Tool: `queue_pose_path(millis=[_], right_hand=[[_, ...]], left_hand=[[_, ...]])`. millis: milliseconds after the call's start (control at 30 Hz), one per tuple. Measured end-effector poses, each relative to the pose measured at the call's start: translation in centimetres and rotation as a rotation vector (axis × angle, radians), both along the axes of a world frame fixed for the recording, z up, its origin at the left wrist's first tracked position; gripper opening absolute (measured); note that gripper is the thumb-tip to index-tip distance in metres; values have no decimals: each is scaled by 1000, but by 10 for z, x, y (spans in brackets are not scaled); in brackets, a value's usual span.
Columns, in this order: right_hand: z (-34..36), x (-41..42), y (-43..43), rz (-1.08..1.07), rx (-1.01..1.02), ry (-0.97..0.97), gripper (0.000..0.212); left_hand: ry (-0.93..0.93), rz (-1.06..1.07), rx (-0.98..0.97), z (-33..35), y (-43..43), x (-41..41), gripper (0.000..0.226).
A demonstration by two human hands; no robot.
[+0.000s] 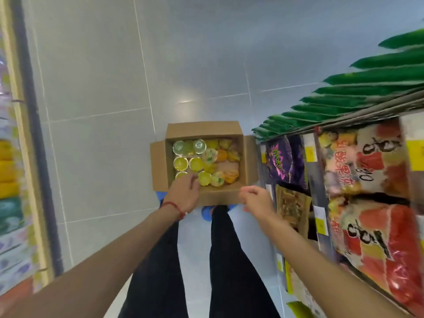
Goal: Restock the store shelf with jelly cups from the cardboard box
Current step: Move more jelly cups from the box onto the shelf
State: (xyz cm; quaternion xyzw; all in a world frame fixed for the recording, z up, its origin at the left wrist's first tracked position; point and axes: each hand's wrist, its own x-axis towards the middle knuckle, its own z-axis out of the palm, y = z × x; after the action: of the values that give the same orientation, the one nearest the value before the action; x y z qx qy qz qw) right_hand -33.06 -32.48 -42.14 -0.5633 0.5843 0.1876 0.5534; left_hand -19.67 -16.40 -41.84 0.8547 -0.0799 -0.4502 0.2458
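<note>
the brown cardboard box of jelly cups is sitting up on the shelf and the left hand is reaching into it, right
Not quite. The head view shows the open brown cardboard box on the grey tiled floor beside the store shelf, not on it. The left hand does reach into it, at the yellow jelly cups.

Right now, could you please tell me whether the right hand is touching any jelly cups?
Apart. The head view shows the right hand outside the cardboard box, by its near right corner, with cardboard wall between it and the jelly cups.
</note>
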Motion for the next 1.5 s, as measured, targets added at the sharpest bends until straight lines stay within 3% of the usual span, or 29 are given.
queue_pose_path(millis=[267, 500, 733, 933, 1100, 1267, 1500], right_hand=[[-136, -18, 19, -152, 84, 151, 27], [-244, -6, 19, -175, -2, 145, 19], [-358, 20, 3, 136, -118, 183, 32], [-443, 23, -11, 314, -63, 320, 74], [-485, 9, -17, 498, -110, 354, 83], [-502, 2, -25, 539, -125, 277, 95], [-506, 2, -30, 621, -174, 286, 93]], left_hand=[[134, -3, 155, -150, 23, -13, 41], [125, -47, 223, -263, 24, -3, 26], [131, -175, 250, -362, 9, 3, 32], [189, -387, 174, -435, -20, -10, 49], [48, -730, 197, -476, -46, -21, 71], [-171, -969, 228, -491, -68, -27, 59], [-89, -1112, 317, -499, -85, -39, 81]])
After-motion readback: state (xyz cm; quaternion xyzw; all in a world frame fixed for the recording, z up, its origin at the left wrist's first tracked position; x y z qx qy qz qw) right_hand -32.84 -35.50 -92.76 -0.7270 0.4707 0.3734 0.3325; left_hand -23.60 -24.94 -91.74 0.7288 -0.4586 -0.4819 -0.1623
